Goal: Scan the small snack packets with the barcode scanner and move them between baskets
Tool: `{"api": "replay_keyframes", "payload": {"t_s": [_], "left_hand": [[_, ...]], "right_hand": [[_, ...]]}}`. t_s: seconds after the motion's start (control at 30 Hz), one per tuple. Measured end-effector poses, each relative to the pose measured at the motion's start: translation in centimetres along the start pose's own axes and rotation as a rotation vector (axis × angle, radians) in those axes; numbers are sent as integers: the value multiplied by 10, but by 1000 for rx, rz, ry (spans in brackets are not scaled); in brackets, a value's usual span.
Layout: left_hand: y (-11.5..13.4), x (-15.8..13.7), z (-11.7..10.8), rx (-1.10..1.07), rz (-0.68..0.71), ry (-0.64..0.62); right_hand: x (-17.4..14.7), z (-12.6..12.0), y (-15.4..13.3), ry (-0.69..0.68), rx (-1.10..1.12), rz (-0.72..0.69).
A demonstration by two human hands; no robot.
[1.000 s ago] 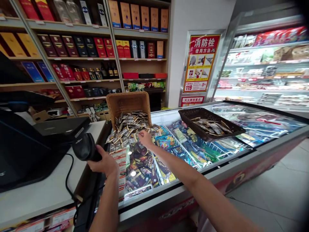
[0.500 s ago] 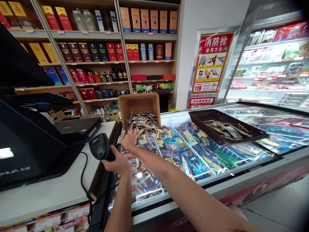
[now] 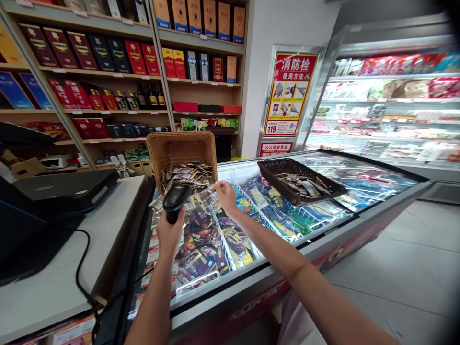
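Note:
My left hand (image 3: 168,233) is wrapped round the handle of a black barcode scanner (image 3: 177,196), its head pointing up and to the right. To the right of it, my right hand (image 3: 227,197) is closed in a pinch on a small clear-and-brown snack packet (image 3: 210,195). Behind both hands a tan wicker basket (image 3: 181,143) lies tipped with its mouth toward me. Small packets (image 3: 190,171) fill its lower part and spill onto the freezer's glass top. Farther right, a dark brown wicker tray (image 3: 283,166) holds a smaller pile of similar packets (image 3: 302,184).
Beneath the glass of the chest freezer (image 3: 264,261) lie bagged goods between white wire dividers. A white counter (image 3: 53,292) with dark checkout equipment (image 3: 21,230) stands at the left. The scanner's cable (image 3: 86,254) hangs by the counter edge. Shelves with boxes stand behind.
My right hand has moved right from the spilled packets, now with a packet in its fingers. The scanner in my left hand has turned toward that packet. The view has swung right.

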State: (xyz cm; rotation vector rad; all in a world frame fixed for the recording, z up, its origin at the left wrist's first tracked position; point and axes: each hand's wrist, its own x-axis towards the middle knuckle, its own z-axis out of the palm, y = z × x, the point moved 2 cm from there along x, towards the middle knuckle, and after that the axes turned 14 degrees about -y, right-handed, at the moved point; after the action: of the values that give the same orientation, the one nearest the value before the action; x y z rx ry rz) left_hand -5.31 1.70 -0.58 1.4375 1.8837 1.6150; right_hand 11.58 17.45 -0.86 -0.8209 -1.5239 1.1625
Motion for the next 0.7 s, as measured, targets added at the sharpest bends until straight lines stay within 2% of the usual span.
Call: {"api": "replay_keyframes", "payload": {"t_s": [0.07, 0.13, 0.2, 0.27, 0.47, 0.7], "left_hand": [[0, -3, 10, 47, 28, -200], [-1, -6, 19, 81, 55, -376], [-3, -8, 25, 84, 64, -512], [-4, -10, 27, 79, 60, -591], [1, -11, 27, 159, 60, -660], [7, -12, 29, 177, 32, -690]], "right_hand": [[-3, -34, 3, 49, 52, -3], [-6, -57, 7, 118, 101, 29], [-7, -70, 12, 167, 149, 75], [-6, -76, 15, 175, 169, 98], [-5, -76, 19, 142, 172, 58], [-4, -76, 17, 196, 189, 82]]}}
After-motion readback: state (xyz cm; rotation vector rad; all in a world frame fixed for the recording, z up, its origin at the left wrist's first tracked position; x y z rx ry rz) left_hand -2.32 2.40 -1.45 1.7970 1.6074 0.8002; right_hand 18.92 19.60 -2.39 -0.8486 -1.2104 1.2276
